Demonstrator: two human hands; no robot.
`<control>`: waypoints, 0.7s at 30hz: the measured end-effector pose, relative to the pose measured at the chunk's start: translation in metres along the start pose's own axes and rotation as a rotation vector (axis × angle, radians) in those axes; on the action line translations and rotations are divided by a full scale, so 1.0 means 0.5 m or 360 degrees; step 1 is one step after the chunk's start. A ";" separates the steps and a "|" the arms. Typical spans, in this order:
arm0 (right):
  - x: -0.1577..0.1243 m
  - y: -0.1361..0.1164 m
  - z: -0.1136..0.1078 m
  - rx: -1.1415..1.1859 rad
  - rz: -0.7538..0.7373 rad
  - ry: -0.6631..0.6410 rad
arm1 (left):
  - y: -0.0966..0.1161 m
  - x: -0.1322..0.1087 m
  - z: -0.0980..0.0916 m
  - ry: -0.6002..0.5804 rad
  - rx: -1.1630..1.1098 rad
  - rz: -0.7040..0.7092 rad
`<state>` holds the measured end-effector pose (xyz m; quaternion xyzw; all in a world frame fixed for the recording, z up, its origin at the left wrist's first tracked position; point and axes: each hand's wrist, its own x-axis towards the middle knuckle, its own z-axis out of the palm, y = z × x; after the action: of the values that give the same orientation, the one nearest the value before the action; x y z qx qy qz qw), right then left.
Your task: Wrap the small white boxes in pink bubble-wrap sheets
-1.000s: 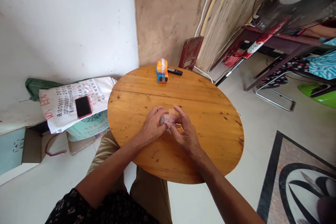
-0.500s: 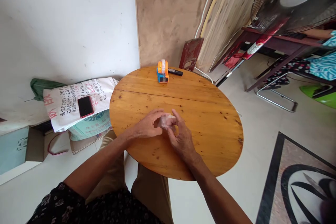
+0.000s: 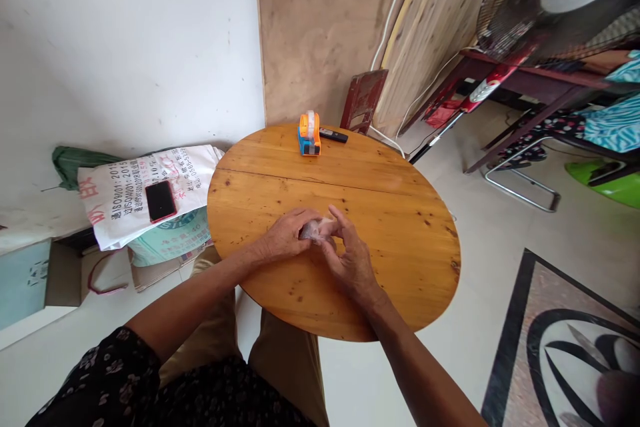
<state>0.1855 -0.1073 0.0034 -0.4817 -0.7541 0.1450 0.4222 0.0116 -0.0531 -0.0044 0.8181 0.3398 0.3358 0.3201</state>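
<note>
Between my hands, just above the round wooden table [image 3: 400, 247], is a small, clear, crinkled plastic packet [image 3: 313, 231]; its contents are too small to make out. My left hand [image 3: 287, 235] is closed on the packet's left side, fingers curled over it. From the right, my right hand [image 3: 347, 250] pinches the other side with thumb and fingers, the index finger raised. Toward the table's far edge stands an orange and blue tape dispenser [image 3: 310, 137], with a black remote-like object [image 3: 333, 135] beside it.
Left of the table, a red-edged phone [image 3: 161, 201] lies on a printed white sack [image 3: 107, 203]. A standing fan [image 3: 565, 7] is at the upper right, near a dark red desk [image 3: 550, 77] where a person in patterned clothing [image 3: 615, 117] sits. A wooden chair back [image 3: 365, 100] stands behind the table.
My left hand has closed in on the packet from the left, its fingers now nearer together. My right hand keeps its pinch. The view has shifted slightly.
</note>
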 end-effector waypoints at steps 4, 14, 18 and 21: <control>0.039 0.007 -0.019 0.0272 0.0109 -0.0027 | 0.025 0.012 -0.008 -0.0049 -0.0405 -0.0327; 0.073 0.070 -0.027 0.0761 0.0269 -0.0299 | 0.024 0.062 -0.024 -0.0212 -0.0777 -0.1040; 0.062 0.070 -0.032 0.0676 0.0262 -0.0391 | 0.003 0.068 -0.022 -0.0220 -0.0743 -0.1054; 0.060 0.066 -0.031 0.0620 0.0285 -0.0364 | -0.002 0.065 -0.022 -0.0203 -0.0723 -0.0942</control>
<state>0.2120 -0.0683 0.0069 -0.4365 -0.7091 0.3782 0.4045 0.0205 -0.0244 0.0118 0.6120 0.4578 0.2438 0.5970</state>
